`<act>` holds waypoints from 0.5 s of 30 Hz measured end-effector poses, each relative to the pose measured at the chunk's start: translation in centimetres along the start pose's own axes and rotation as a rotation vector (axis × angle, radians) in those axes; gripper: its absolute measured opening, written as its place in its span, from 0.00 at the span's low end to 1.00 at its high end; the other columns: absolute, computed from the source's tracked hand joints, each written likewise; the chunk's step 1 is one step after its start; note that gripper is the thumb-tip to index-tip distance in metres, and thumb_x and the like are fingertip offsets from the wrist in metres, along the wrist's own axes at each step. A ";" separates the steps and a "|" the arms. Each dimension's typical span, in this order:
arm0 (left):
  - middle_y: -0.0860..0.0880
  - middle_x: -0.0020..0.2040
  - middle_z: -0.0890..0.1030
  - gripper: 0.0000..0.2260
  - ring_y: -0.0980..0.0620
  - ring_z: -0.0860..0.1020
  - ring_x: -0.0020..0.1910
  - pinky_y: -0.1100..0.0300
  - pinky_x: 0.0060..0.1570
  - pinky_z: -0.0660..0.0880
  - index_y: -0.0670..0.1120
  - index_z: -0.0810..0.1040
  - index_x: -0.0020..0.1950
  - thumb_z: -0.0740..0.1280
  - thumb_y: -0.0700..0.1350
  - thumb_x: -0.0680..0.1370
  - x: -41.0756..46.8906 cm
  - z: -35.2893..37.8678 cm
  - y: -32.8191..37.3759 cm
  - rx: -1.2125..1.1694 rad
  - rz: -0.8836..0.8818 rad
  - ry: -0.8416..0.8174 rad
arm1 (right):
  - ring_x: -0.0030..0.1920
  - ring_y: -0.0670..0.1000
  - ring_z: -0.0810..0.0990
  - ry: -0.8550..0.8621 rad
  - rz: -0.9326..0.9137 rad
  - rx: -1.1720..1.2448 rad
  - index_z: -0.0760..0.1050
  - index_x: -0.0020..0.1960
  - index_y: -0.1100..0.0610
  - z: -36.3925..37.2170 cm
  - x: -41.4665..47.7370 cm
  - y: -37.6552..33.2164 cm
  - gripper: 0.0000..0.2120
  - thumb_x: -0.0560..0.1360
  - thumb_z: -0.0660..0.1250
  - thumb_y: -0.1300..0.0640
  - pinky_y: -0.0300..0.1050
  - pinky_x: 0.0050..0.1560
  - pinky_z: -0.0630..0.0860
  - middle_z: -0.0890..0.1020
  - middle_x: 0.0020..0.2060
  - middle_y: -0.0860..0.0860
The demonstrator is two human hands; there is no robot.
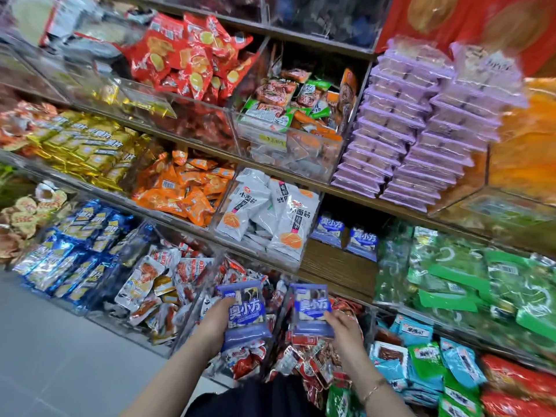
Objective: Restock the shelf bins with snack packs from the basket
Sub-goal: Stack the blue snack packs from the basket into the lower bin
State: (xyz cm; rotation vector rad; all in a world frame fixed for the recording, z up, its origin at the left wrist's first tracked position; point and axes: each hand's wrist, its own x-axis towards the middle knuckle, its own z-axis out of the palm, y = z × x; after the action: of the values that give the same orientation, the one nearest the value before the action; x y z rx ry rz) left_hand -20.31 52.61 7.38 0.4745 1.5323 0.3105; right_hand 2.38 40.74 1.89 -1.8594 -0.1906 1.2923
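Fingers (pixel 222 305) of the left hand (pixel 215 323) grip one blue-and-white plastic snack pack (pixel 246 314) by its left edge. The right hand (pixel 346 329) pinches a second identical pack (pixel 311 307) at its right edge. Both are upright and apart, before the front edge of the wooden shelf (pixel 334 263). Two matching packs (pixel 328 230) stand at its back.

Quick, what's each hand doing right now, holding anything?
Left hand: grips the left blue pack.
Right hand: grips the right blue pack.
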 end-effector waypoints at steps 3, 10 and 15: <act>0.36 0.50 0.82 0.10 0.33 0.80 0.50 0.37 0.58 0.74 0.41 0.75 0.51 0.59 0.46 0.81 -0.6 -0.3 0.3 -0.051 -0.024 -0.008 | 0.49 0.53 0.79 0.115 -0.007 0.104 0.76 0.55 0.58 -1.5 2.3 -1.3 0.09 0.77 0.65 0.56 0.50 0.50 0.75 0.80 0.51 0.54; 0.40 0.38 0.82 0.10 0.41 0.79 0.37 0.48 0.43 0.76 0.41 0.73 0.46 0.57 0.44 0.81 -0.2 -0.8 -0.4 -0.117 -0.004 0.007 | 0.34 0.58 0.75 0.283 -0.076 0.092 0.68 0.51 0.60 0.6 6.4 -6.5 0.07 0.78 0.65 0.59 0.48 0.37 0.74 0.73 0.57 0.72; 0.43 0.30 0.83 0.11 0.44 0.80 0.26 0.54 0.34 0.74 0.41 0.75 0.45 0.57 0.44 0.81 -0.3 -1.3 -0.6 -0.131 0.029 0.024 | 0.48 0.57 0.77 0.225 -0.121 -0.165 0.72 0.59 0.60 1.3 7.9 -7.2 0.13 0.78 0.63 0.55 0.55 0.56 0.76 0.77 0.57 0.61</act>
State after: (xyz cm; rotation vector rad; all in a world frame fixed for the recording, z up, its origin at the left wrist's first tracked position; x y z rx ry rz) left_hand -21.63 52.10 7.36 0.3909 1.5192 0.4378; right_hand 7.21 50.38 1.26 -2.0839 -0.2917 1.0016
